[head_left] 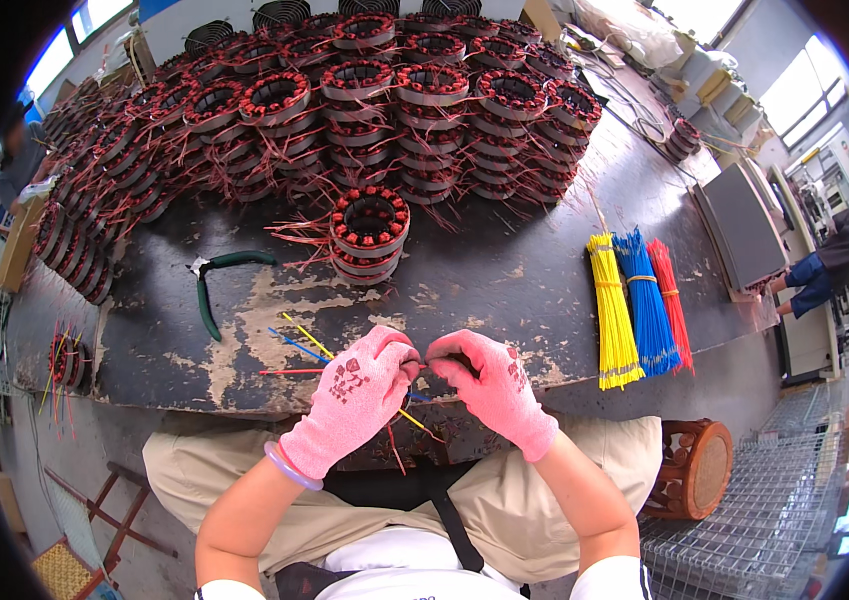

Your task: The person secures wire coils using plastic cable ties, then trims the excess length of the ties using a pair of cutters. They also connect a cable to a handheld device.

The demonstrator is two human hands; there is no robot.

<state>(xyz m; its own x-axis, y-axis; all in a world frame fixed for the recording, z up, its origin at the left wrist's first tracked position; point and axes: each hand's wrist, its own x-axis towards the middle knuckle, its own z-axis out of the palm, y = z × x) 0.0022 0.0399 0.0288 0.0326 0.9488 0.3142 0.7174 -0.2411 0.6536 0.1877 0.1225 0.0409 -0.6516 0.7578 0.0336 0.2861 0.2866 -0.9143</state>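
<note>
My left hand (359, 395), in a pink glove, is closed round a few thin wires at the table's front edge. A yellow wire (302, 333), a blue wire (296, 343) and a red wire (287, 373) stick out to its left, and more ends show below it. My right hand (494, 385), gloved alike, pinches close beside the left fingertips. A short bit of reddish wire seems to run between the two pinches; the fingers hide most of it. Beyond the hands stands a short stack of stators (369, 250) with red copper windings. Green-handled cutting pliers (206, 285) lie left of it, jaws apart.
Tall stacks of stators (344, 130) with loose leads fill the table's far side. Tied bundles of yellow wires (612, 315), blue wires (649, 310) and red wires (672, 310) lie at right. A stator with coloured wires (67, 360) sits far left. Another person (839, 250) is at far right.
</note>
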